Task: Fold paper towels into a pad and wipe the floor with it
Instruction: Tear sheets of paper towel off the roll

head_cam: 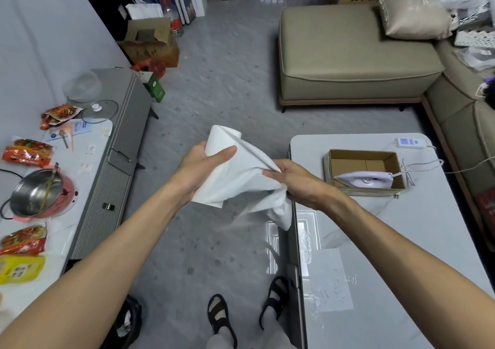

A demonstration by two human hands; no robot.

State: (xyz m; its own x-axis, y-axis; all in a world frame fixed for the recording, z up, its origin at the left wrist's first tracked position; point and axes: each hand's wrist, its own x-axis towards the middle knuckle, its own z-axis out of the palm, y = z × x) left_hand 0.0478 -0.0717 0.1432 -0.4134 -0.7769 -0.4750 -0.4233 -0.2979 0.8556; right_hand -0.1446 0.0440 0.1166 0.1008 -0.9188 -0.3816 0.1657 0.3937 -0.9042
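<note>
A white roll of paper towels (219,155) is held in front of me above the grey floor (214,86), gripped around its middle by my left hand (203,166). A loose sheet of paper towel (257,190) runs off the roll to the right and hangs down, slightly blurred. My right hand (297,182) pinches this sheet at its upper edge, close to the corner of the table. Dark spots and marks dot the floor tiles below and beyond my hands.
A white table (401,241) stands at right with a cardboard box (364,169) holding an iron. A low cabinet (88,177) at left carries a pot, lid and snack bags. A beige sofa (348,53) lies ahead. My sandalled feet (246,308) stand below.
</note>
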